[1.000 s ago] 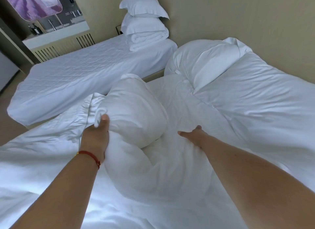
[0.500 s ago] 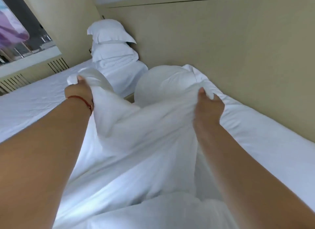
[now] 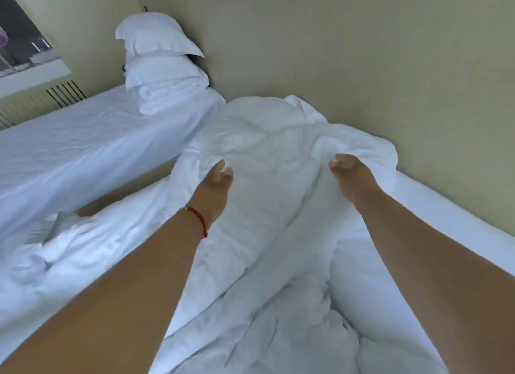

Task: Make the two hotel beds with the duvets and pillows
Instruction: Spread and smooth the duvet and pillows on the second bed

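Note:
A crumpled white duvet [image 3: 262, 206] lies along the near bed [image 3: 434, 206], stretched toward the headboard wall. My left hand [image 3: 216, 187], with a red string at the wrist, grips a fold at the duvet's left edge. My right hand [image 3: 351, 178] grips a bunched fold at its right edge. The duvet covers the near bed's pillow, which shows only as a bulge [image 3: 267, 117] under the cloth. On the far bed [image 3: 83, 150] stand two stacked pillows [image 3: 158, 55] on a folded duvet [image 3: 167, 100].
A beige headboard wall [image 3: 362, 53] runs behind both beds. A narrow gap of floor [image 3: 145, 184] separates the beds. A slatted radiator cover and a window sill [image 3: 41, 89] stand at the far left.
Both hands took hold of the duvet, lifted it, then swung it forward and down over the pillow at the head of the near bed.

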Action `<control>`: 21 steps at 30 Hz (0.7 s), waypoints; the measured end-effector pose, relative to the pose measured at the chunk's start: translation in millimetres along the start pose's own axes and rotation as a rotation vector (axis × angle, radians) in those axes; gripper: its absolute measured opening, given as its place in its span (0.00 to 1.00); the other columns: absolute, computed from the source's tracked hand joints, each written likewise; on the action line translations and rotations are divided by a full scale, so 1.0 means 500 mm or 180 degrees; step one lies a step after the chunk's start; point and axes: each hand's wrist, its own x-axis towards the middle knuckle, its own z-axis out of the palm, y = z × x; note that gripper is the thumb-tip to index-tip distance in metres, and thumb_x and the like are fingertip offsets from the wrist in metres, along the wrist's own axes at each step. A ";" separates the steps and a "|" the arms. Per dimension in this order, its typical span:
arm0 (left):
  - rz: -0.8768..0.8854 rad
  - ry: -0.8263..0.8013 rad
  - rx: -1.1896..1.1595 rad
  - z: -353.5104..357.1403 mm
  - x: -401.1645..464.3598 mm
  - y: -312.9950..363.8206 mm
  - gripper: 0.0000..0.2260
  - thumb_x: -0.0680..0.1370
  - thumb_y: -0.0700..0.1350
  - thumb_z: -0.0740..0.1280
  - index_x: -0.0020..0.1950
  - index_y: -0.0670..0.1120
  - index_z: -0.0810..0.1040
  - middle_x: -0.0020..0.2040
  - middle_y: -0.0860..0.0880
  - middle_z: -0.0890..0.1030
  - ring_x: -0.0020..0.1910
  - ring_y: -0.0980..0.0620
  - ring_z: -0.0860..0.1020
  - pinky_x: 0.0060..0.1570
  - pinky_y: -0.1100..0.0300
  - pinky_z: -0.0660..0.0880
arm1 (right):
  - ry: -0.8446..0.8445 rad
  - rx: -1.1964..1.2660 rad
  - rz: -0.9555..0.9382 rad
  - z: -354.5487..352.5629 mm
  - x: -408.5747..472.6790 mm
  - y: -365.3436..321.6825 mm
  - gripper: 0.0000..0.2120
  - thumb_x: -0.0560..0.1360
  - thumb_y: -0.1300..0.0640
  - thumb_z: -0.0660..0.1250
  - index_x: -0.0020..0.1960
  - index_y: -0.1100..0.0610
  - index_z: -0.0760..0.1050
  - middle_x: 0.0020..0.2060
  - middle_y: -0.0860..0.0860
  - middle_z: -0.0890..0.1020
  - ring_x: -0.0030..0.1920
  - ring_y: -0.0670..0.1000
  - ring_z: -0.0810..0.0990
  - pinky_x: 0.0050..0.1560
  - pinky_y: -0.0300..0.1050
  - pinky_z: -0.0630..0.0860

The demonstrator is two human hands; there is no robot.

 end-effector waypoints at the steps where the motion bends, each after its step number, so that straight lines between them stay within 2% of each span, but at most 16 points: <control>1: 0.0053 -0.0009 0.0192 0.015 -0.031 -0.034 0.20 0.83 0.51 0.57 0.75 0.52 0.64 0.66 0.52 0.72 0.65 0.51 0.71 0.67 0.56 0.66 | -0.0065 0.0183 0.0131 0.017 -0.020 0.040 0.19 0.80 0.54 0.59 0.70 0.58 0.68 0.66 0.56 0.73 0.66 0.56 0.71 0.60 0.45 0.67; 2: 0.0048 0.0035 0.0300 0.034 -0.075 -0.082 0.17 0.82 0.49 0.59 0.71 0.52 0.69 0.60 0.52 0.76 0.60 0.50 0.75 0.62 0.58 0.69 | -0.0047 0.0402 0.0182 0.033 -0.052 0.070 0.18 0.79 0.54 0.61 0.67 0.57 0.71 0.62 0.55 0.77 0.62 0.56 0.74 0.56 0.43 0.68; 4: 0.0087 0.0126 0.0314 0.066 -0.176 -0.173 0.09 0.81 0.49 0.63 0.60 0.54 0.75 0.49 0.54 0.80 0.50 0.51 0.79 0.52 0.59 0.74 | 0.0122 0.0100 -0.0010 0.067 -0.121 0.136 0.13 0.77 0.54 0.64 0.60 0.58 0.76 0.54 0.55 0.80 0.55 0.55 0.77 0.50 0.41 0.67; 6: -0.0117 -0.0040 0.0514 0.090 -0.268 -0.262 0.03 0.79 0.51 0.65 0.50 0.59 0.75 0.44 0.56 0.80 0.45 0.60 0.78 0.48 0.64 0.74 | 0.0139 -0.0067 0.0003 0.098 -0.187 0.190 0.08 0.76 0.54 0.65 0.51 0.57 0.77 0.46 0.53 0.80 0.50 0.55 0.78 0.45 0.41 0.67; 7: -0.0291 -0.0182 0.0653 0.098 -0.320 -0.302 0.02 0.78 0.51 0.66 0.47 0.60 0.75 0.44 0.57 0.81 0.45 0.63 0.78 0.46 0.67 0.73 | -0.0019 -0.0167 0.0129 0.117 -0.218 0.213 0.07 0.75 0.52 0.65 0.48 0.56 0.75 0.43 0.52 0.79 0.48 0.56 0.78 0.44 0.42 0.66; 9: -0.0580 -0.0548 0.0959 0.116 -0.417 -0.396 0.03 0.76 0.53 0.68 0.46 0.61 0.74 0.44 0.56 0.80 0.45 0.65 0.77 0.44 0.71 0.70 | -0.0509 -0.0509 0.0447 0.161 -0.280 0.257 0.12 0.75 0.46 0.65 0.47 0.55 0.72 0.44 0.53 0.79 0.50 0.57 0.79 0.43 0.43 0.67; 11: -0.0911 -0.0935 0.1105 0.121 -0.499 -0.462 0.07 0.75 0.56 0.69 0.48 0.63 0.72 0.46 0.58 0.78 0.44 0.68 0.76 0.44 0.77 0.68 | -0.1001 -0.0602 0.0912 0.209 -0.328 0.302 0.23 0.75 0.39 0.64 0.57 0.58 0.71 0.55 0.56 0.79 0.58 0.57 0.77 0.52 0.45 0.69; 13: -0.1205 -0.1095 0.1093 0.116 -0.554 -0.499 0.14 0.71 0.64 0.69 0.51 0.63 0.69 0.46 0.64 0.74 0.44 0.73 0.72 0.45 0.81 0.65 | -0.1259 -0.0459 0.1323 0.246 -0.360 0.332 0.38 0.73 0.32 0.60 0.70 0.60 0.64 0.67 0.57 0.72 0.68 0.57 0.70 0.66 0.47 0.65; 15: -0.1276 -0.1105 0.0849 0.111 -0.593 -0.521 0.35 0.57 0.81 0.60 0.56 0.62 0.70 0.49 0.65 0.74 0.47 0.73 0.72 0.47 0.81 0.65 | -0.1424 -0.0448 0.1567 0.275 -0.381 0.344 0.44 0.71 0.28 0.57 0.73 0.60 0.59 0.70 0.56 0.70 0.70 0.58 0.68 0.70 0.51 0.62; 16: -0.1299 -0.1120 0.0825 0.112 -0.608 -0.543 0.46 0.50 0.85 0.53 0.60 0.60 0.71 0.53 0.64 0.74 0.52 0.71 0.73 0.48 0.80 0.65 | -0.1451 -0.0394 0.1635 0.290 -0.389 0.348 0.45 0.71 0.27 0.57 0.73 0.60 0.59 0.69 0.56 0.71 0.69 0.58 0.69 0.69 0.52 0.63; 18: -0.1303 -0.1318 0.0953 0.113 -0.637 -0.564 0.58 0.46 0.86 0.49 0.68 0.56 0.70 0.61 0.61 0.72 0.62 0.65 0.70 0.56 0.77 0.63 | -0.1451 -0.0364 0.1562 0.312 -0.412 0.348 0.43 0.71 0.29 0.58 0.71 0.61 0.62 0.66 0.56 0.73 0.66 0.58 0.72 0.66 0.53 0.67; 21: -0.0941 -0.1836 0.1472 0.116 -0.671 -0.577 0.64 0.43 0.83 0.57 0.77 0.58 0.55 0.68 0.65 0.58 0.72 0.63 0.59 0.71 0.69 0.54 | -0.1254 -0.0134 0.1329 0.326 -0.438 0.359 0.30 0.74 0.38 0.63 0.65 0.60 0.71 0.58 0.56 0.79 0.58 0.57 0.77 0.56 0.47 0.72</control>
